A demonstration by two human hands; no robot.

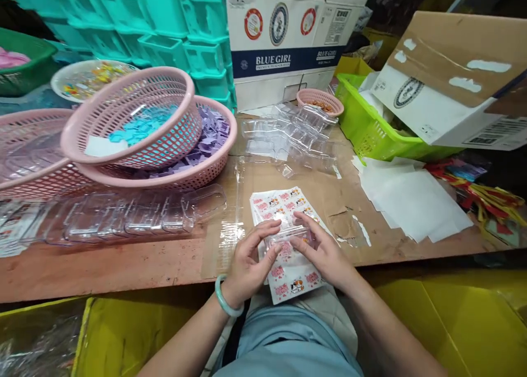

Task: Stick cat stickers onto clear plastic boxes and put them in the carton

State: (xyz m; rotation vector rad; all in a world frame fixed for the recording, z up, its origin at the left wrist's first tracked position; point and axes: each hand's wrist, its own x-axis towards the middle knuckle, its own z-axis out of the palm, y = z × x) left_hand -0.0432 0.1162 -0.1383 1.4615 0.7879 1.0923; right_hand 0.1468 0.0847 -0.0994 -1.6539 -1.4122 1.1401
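A small clear plastic case (293, 234) lies between my hands, over a stack of printed sheets (288, 196) with pink lettering and cartoon cats. My left hand (252, 259) curves round its left side, thumb and fingers on the plastic; a pale green bangle (225, 297) circles that wrist. From the other side my right hand (327, 256) grips the case, its thumb near the left thumb. The lower end of the sheets hangs over the table's front edge, above my lap. Glare and my fingers hide part of the case.
Pink baskets (189, 86) with blue and purple pieces stand left. Clear plastic trays (135, 218) lie in front of them, more clear cases (296, 130) behind the sheets. White papers (405, 198) and a lime basket (362, 119) are right; teal crates (160, 15) and a carton (280, 37) stand behind.
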